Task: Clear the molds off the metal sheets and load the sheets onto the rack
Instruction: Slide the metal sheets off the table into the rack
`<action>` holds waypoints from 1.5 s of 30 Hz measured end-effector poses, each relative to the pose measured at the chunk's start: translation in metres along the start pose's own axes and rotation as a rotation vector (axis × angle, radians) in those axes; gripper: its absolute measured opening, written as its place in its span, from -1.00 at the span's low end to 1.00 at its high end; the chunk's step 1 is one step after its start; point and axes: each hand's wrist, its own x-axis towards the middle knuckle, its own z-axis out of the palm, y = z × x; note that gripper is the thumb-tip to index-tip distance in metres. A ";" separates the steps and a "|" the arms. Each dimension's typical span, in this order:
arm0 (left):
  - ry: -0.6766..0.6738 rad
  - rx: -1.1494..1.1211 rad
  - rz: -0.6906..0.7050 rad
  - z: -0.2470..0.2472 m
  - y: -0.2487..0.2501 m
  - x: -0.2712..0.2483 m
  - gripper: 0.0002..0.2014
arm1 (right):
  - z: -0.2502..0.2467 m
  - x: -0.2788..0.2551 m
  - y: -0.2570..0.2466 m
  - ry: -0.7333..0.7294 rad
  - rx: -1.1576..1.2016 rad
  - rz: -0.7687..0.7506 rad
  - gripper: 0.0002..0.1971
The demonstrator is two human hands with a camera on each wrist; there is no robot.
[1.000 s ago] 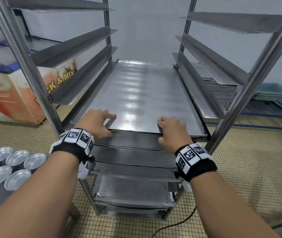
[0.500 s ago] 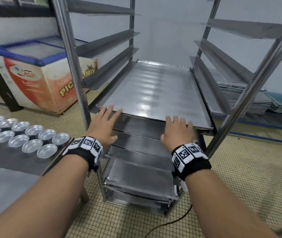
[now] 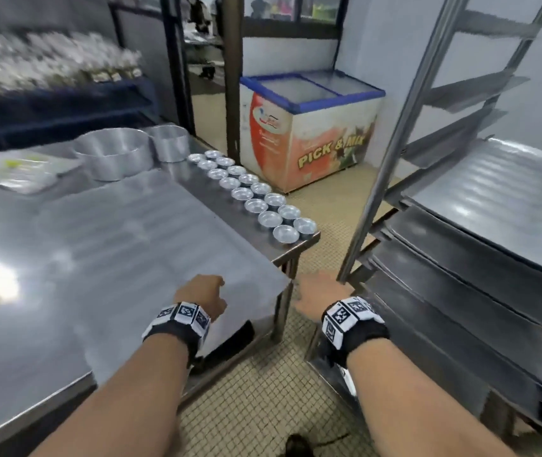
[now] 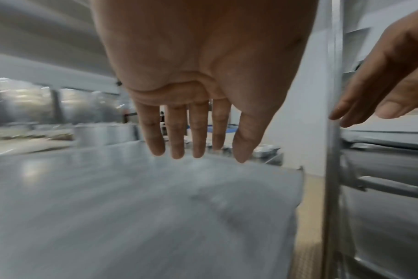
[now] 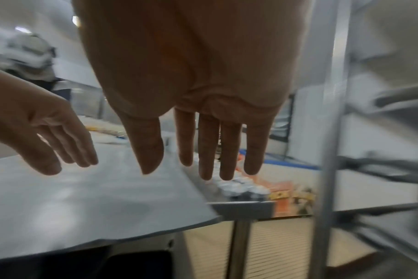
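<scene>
Both hands leave the loaded rack and turn back to the table.

The left hand (image 3: 201,296) and right hand (image 3: 317,300), a second ago pushing a sheet into the rack (image 3: 391,179), now hover empty, fingers (image 4: 198,139) relaxed. A flat, shiny metal sheet (image 3: 124,245) lies on the table (image 3: 299,250); small round molds (image 3: 259,201) line its far edge.

Molds (image 3: 252,195) line the table's (image 3: 197,189) right edge; the rack (image 3: 480,245) stands right of it.
</scene>
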 end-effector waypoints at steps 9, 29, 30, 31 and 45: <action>-0.006 -0.161 -0.437 0.075 -0.111 -0.047 -0.37 | 0.072 0.094 -0.107 -0.164 -0.082 -0.319 -0.63; -0.051 -0.239 -0.598 0.119 -0.060 -0.078 -0.07 | 0.127 0.104 -0.039 -0.206 -0.117 -0.593 0.11; -0.037 -0.237 -0.603 0.123 -0.056 -0.082 -0.07 | 0.127 0.101 -0.035 -0.192 -0.122 -0.600 0.11; -0.028 -0.242 -0.612 0.125 -0.053 -0.088 -0.07 | 0.126 0.099 -0.032 -0.179 -0.126 -0.609 0.12; 0.342 -0.983 -1.482 0.123 -0.032 -0.113 0.16 | 0.099 0.139 0.017 0.041 0.338 -0.079 0.08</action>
